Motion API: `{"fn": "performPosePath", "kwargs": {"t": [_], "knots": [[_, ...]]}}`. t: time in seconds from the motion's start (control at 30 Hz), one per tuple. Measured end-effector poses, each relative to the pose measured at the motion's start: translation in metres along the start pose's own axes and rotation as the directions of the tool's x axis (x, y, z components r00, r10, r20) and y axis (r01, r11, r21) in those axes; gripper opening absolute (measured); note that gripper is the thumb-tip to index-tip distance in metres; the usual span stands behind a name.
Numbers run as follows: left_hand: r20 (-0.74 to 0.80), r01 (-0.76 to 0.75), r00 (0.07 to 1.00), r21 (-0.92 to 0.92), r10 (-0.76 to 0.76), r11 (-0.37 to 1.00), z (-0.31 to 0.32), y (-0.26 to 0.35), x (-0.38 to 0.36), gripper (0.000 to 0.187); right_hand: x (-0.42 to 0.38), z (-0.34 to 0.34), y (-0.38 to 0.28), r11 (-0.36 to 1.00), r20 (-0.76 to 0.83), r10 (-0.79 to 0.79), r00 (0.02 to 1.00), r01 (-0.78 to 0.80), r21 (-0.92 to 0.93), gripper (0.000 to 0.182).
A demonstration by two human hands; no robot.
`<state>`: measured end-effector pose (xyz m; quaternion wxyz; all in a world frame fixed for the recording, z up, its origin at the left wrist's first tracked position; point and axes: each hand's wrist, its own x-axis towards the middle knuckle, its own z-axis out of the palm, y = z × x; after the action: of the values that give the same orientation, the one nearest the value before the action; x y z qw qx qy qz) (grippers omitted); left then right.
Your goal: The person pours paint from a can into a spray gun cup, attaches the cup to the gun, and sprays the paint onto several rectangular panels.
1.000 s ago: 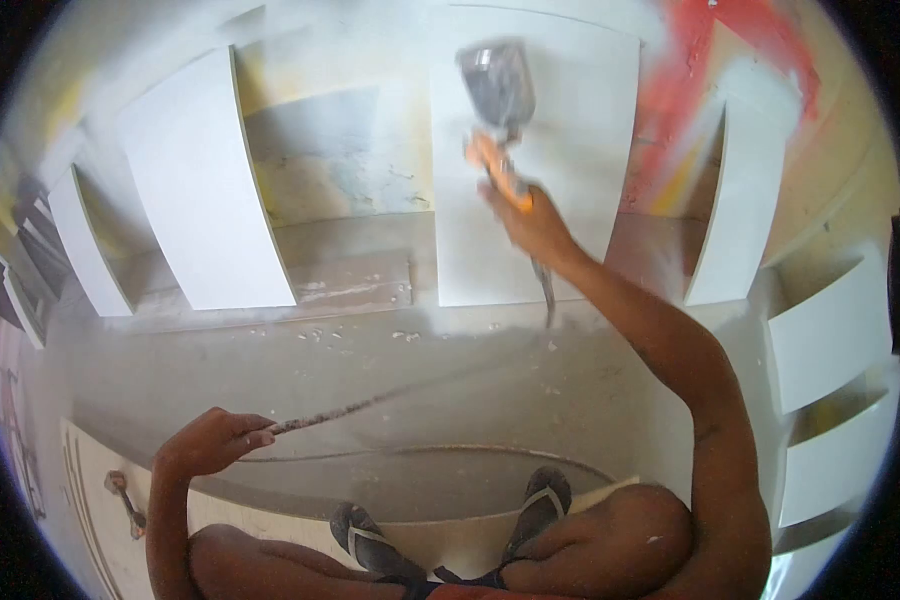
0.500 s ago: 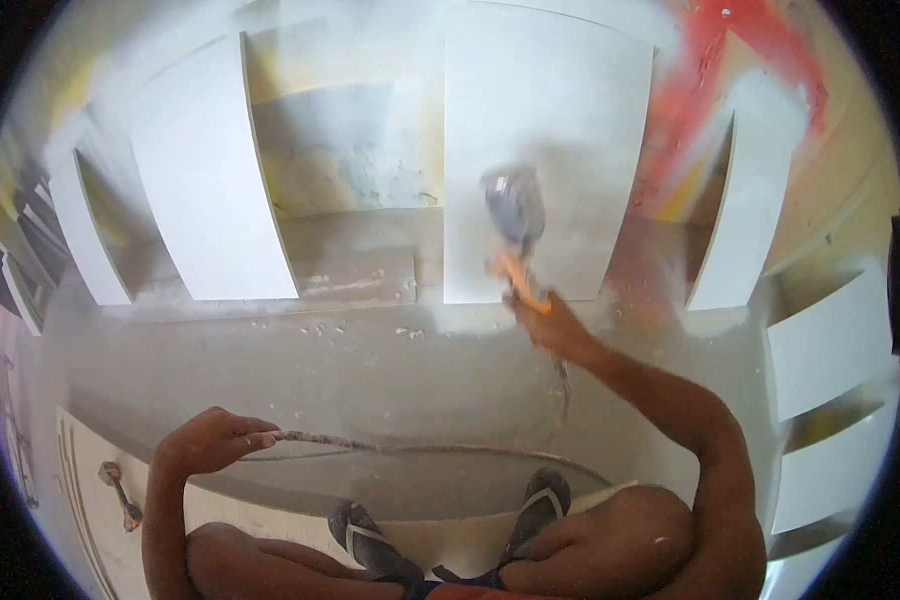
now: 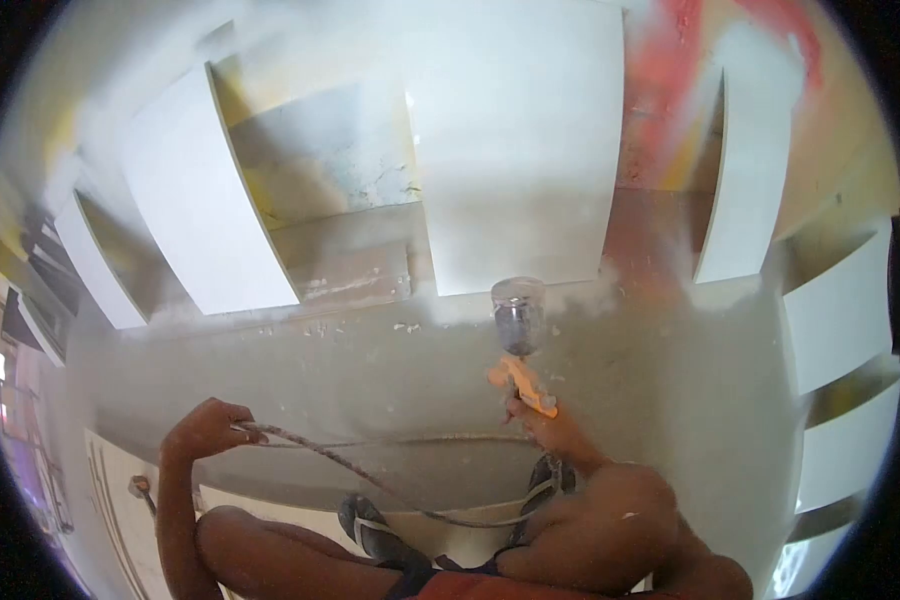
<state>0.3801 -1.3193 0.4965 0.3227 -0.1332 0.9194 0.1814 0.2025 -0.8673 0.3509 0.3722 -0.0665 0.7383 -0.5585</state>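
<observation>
R hand, wrapped round the orange spray gun, has come down off the white panel (upper ctr) to just below frame ctr, w/ the gun's cup now by the panel's lower edge — prob. the btm end of a stroke. L hand, lower L, keeps its grip on the hose, which now sags toward lower ctr — seemingly slack, w/ the gun in closer.

My right hand closed round orange spray gun, its cup seen against bottom edge of middle white panel. My left hand grips hose, which loops across toward my right foot. More white panels stand along paint-smeared wall, both sides.
</observation>
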Motion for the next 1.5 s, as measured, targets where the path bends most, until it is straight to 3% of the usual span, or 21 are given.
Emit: {"fn": "performPosePath", "kwargs": {"t": [0.07,0.13,0.3,0.37,0.4,0.47,0.67,0.73,0.87,0.93,0.97,1.03,1.13,1.17,1.2,1.23,1.27,1.33,1.4,1.43,1.5], "knots": [[-0.137,0.050,0.989,0.028,-0.045,0.998,0.011,-0.019,0.009,0.023,-0.006,-0.002,0.016,0.995,-0.011,0.027,1.000,-0.026,0.093,0.028],[-0.187,0.098,0.980,0.114,-0.075,0.989,0.014,-0.038,0.020,0.023,-0.003,0.002,0.060,0.972,-0.030,0.172,0.985,-0.165,0.166,0.027],[-0.280,0.202,0.952,0.279,-0.122,0.939,0.013,-0.051,0.039,0.019,-0.031,-0.008,0.058,0.965,-0.004,0.049,0.999,-0.047,0.256,0.027],[-0.080,0.216,0.976,0.268,-0.202,0.939,-0.003,-0.024,0.047,0.022,-0.033,-0.020,0.057,0.966,-0.002,0.029,1.000,-0.028,0.255,0.027],[-0.080,0.217,0.976,0.266,-0.203,0.939,-0.013,-0.003,0.046,0.022,-0.036,-0.025,0.058,0.967,-0.004,0.020,1.000,-0.018,0.253,0.027],[0.165,0.086,0.973,0.399,-0.164,0.913,-0.030,0.044,0.035,0.027,-0.046,-0.033,0.059,0.968,-0.011,0.015,1.000,-0.012,0.249,0.028],[0.269,0.001,0.952,0.470,-0.144,0.883,-0.034,0.124,0.032,0.039,-0.043,-0.043,0.045,0.972,-0.068,-0.064,0.996,0.078,0.223,0.028],[0.276,0.009,0.949,0.461,-0.152,0.888,-0.036,0.120,0.033,0.040,-0.043,-0.042,0.040,0.972,-0.095,-0.088,0.992,0.106,0.211,0.028],[0.227,-0.083,0.974,0.362,-0.002,0.929,-0.044,0.089,0.040,0.040,-0.037,-0.039,0.011,0.968,-0.132,-0.146,0.980,0.170,0.186,0.028],[0.190,-0.131,0.980,0.372,0.063,0.919,-0.048,0.078,0.052,0.038,-0.036,-0.055,-0.024,0.961,-0.048,-0.273,0.961,0.274,0.020,0.029],[0.154,-0.185,0.979,0.397,0.133,0.899,-0.048,0.072,0.063,0.038,-0.032,-0.063,-0.030,0.960,-0.059,-0.277,0.959,0.278,0.010,0.029],[0.117,-0.234,0.972,0.438,0.203,0.868,-0.047,0.077,0.081,0.037,-0.025,-0.071,-0.038,0.947,0.076,-0.321,0.944,0.320,0.025,0.031],[0.073,-0.229,0.973,0.364,0.217,0.903,-0.048,0.072,0.119,0.033,-0.027,-0.046,-0.110,0.946,-0.008,-0.319,0.948,0.318,-0.058,0.031],[0.070,-0.329,0.943,0.363,0.326,0.872,-0.043,0.056,0.138,0.034,-0.019,-0.046,-0.115,0.917,0.046,-0.314,0.948,0.315,-0.246,0.033],[0.088,-0.284,0.959,0.319,0.270,0.905,-0.049,0.057,0.140,0.036,-0.013,-0.040,-0.116,0.848,0.103,-0.302,0.948,0.317,-0.426,0.036],[0.101,-0.235,0.971,0.278,0.215,0.931,-0.055,0.061,0.140,0.039,-0.002,-0.030,-0.105,0.850,0.095,-0.286,0.953,0.299,-0.434,0.036],[0.113,-0.250,0.967,0.269,0.227,0.930,-0.055,0.060,0.142,0.039,0.014,-0.018,-0.087,0.851,0.052,-0.328,0.943,0.319,-0.418,0.035],[-0.069,-0.117,0.988,0.234,0.137,0.965,-0.056,0.053,0.147,0.045,0.028,0.009,-0.084,0.853,0.003,-0.354,0.935,0.324,-0.409,0.034],[0.003,-0.129,0.991,0.232,0.132,0.964,-0.058,0.041,0.161,0.046,0.040,0.052,-0.083,0.995,-0.231,-0.095,0.968,0.093,-0.022,0.029],[0.039,-0.129,0.992,0.243,0.123,0.961,-0.063,0.036,0.169,0.047,0.049,0.066,-0.075,0.997,-0.229,-0.074,0.971,0.069,-0.028,0.029],[0.047,-0.150,0.989,0.211,0.143,0.966,-0.069,0.035,0.170,0.048,0.069,0.083,-0.043,1.000,-0.386,-0.015,0.922,0.007,-0.021,0.030]]}}
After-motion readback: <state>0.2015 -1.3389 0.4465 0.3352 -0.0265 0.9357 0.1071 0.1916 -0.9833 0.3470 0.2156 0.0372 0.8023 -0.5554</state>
